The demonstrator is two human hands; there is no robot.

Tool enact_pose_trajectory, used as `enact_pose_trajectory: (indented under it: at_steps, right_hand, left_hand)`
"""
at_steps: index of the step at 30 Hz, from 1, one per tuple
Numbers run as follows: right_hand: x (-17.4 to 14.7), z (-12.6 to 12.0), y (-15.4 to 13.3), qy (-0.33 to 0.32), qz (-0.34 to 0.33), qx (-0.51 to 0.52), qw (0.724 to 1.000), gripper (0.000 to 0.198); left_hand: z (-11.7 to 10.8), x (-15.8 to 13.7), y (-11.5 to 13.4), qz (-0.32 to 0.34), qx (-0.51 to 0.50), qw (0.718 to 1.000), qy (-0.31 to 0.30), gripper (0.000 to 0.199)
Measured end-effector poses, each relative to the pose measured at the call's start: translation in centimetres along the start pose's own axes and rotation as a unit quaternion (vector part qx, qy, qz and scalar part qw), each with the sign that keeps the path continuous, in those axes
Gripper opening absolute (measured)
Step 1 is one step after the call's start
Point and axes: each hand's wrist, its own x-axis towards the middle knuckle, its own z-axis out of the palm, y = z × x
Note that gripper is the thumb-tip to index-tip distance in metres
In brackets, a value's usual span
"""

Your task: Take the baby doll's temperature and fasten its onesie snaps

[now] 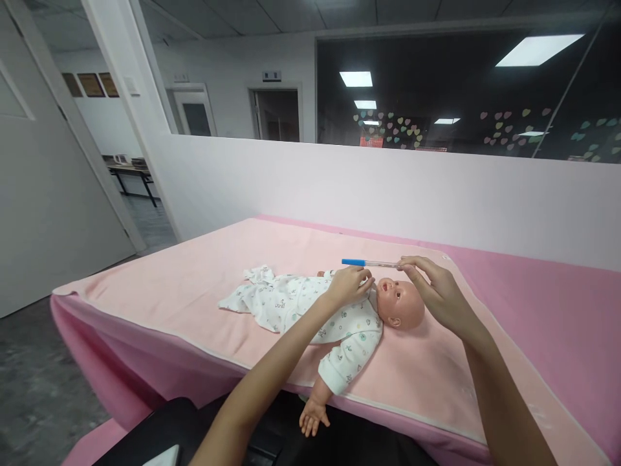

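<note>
A baby doll [406,309] in a white printed sleepsuit [295,298] lies on its back, head to the right. My right hand [434,285] is above the head, pinching one end of a thin clear stick with a blue cap [354,262]; it looks like a thermometer or a pen. The stick lies level in the air, its blue end pointing left. My left hand [350,286] rests on the doll's upper chest, its fingers curled at the collar, where they seem to grip the cloth. The doll's near arm [316,404] hangs past the table's front edge.
The table has a peach mat [184,285] over a pink cloth [557,310]. A white half wall [301,184] with glass above stands behind it. To the left are a door [48,168] and a far room with a desk [130,169]. A black chair [160,433] is at the front.
</note>
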Motion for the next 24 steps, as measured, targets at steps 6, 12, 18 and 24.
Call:
enact_pose_trajectory:
  at_steps: [6, 12, 18, 24]
  right_hand:
    - [-0.9, 1.0, 0.0, 0.029, -0.047, -0.032, 0.998, 0.027]
    - [-2.5, 1.4, 0.6, 0.098, -0.119, -0.134, 0.979, 0.023]
    - [-11.2, 2.5, 5.1, 0.068, -0.039, -0.155, 0.985, 0.022]
    - [-21.5, 3.6, 12.6, 0.038, 0.053, -0.243, 0.968, 0.025]
  left_hand:
    - [2.6, -0.5, -0.3, -0.033, -0.163, 0.985, -0.049, 0.041]
    - [2.5, -0.9, -1.6, -0.043, -0.284, 0.954, -0.083, 0.024]
    - [2.6, -1.1, -2.0, -0.088, -0.423, 0.9, -0.062, 0.019]
    - [2.7, -1.2, -2.3, -0.12, -0.521, 0.843, -0.053, 0.022]
